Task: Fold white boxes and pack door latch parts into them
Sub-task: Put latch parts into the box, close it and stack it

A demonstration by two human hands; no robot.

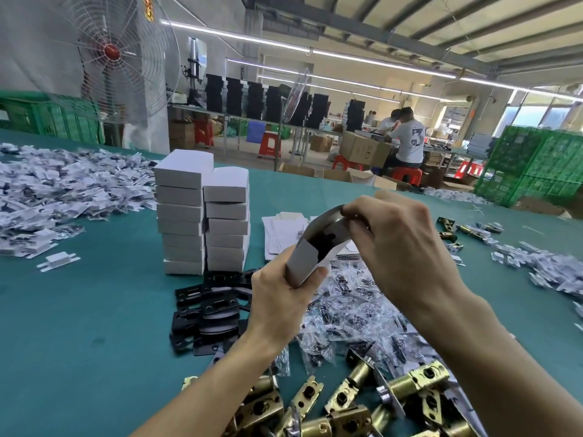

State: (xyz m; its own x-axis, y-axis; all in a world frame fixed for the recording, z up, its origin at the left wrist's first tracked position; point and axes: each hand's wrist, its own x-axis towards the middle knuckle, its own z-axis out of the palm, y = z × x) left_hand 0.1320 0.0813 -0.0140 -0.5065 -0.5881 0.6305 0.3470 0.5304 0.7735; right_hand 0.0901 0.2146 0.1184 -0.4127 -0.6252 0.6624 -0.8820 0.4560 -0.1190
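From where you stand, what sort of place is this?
Probably a factory packing hall for door hardware: stacked white boxes, a heap of brass latch bolts on the green worktable, and an industrial fan nearby.

Matt white cardboard box; glossy brass-coloured metal latches; matt black plates; teal cloth-like table.

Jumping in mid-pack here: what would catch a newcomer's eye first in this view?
The two hands at centre: the left hand holds an open white box while the right hand pinches its flap. Behind them to the left stand two stacks of folded boxes; brass latches crowd the near edge.
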